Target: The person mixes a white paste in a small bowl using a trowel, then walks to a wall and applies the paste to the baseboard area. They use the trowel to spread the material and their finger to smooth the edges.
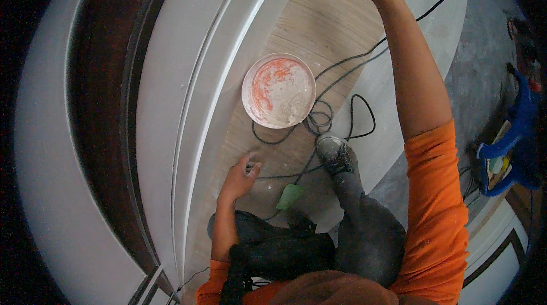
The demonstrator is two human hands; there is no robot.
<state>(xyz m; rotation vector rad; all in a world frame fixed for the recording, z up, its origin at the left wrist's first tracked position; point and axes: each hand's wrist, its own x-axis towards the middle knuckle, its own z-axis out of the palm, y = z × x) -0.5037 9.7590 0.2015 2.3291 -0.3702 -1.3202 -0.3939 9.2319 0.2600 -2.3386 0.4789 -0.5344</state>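
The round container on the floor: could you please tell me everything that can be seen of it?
The round container has a pale, whitish rim and an orange-red inside, streaked and partly coated with off-white paste, lumpier toward the lower right. It looks like plastic. It sits open side up on the wood-look floor, right of the white panelling; its depth is hard to judge from above. A dark cord meets its edge in view, though contact is unclear. Neither hand touches it.

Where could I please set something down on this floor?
Bare wood-look floor lies beyond the round dish, between white moulding and right forearm; the pale strip looks free between the cable loop and right sleeve. Nearer, it's crowded: cable, shoe, left hand, green scrap.
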